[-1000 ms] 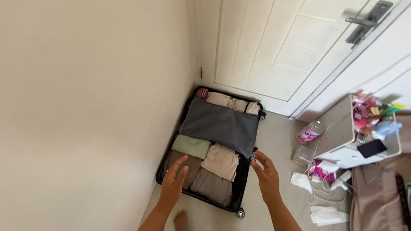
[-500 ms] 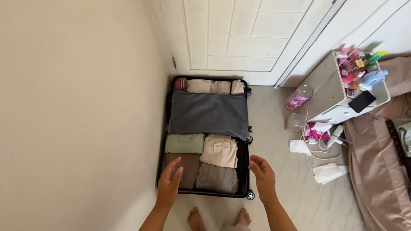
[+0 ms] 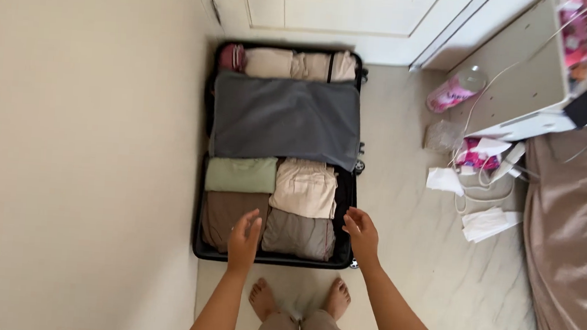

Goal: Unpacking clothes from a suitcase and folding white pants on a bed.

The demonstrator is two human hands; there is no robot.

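**Suitcase packed full, both hands hovering at its near edge**

Open suitcase (image 3: 204, 179) lies on the floor against the wall, at 12 o'clock from your feet. Near half looks filled: green (image 3: 240, 174), cream (image 3: 305, 187), brown (image 3: 224, 215) and grey (image 3: 299, 233) folded clothes. Far half sits under a grey divider flap (image 3: 286, 119), rolled items beyond it. Lid not closed, nothing zipped. Your left hand (image 3: 244, 236) hangs over the brown stack, fingers loosely spread, gripping nothing. Your right hand (image 3: 361, 234) hangs over the right rim, open too. White desk (image 3: 527, 78) at 2 o'clock.
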